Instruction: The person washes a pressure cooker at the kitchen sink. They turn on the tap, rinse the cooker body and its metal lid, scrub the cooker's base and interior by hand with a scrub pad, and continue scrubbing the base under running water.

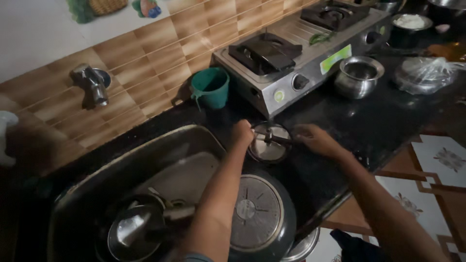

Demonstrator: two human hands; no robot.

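A round steel lid point(268, 145) with a dark handle lies on the black counter point(378, 121) just in front of the stove. My left hand point(241, 134) rests on the lid's left rim, fingers curled over it. My right hand point(314, 139) reaches in from the right and touches the end of the lid's handle. Below my left forearm an upturned dark pan point(257, 213) with a steel base sits at the sink's right edge.
A steel sink point(145, 160) holds a steel ladle-like vessel point(133, 228). A tap point(92, 85) juts from the tiled wall. A green cup point(211, 87), a two-burner stove point(296, 53), a steel pot point(358, 76) and a plastic-covered dish point(424, 73) stand on the counter.
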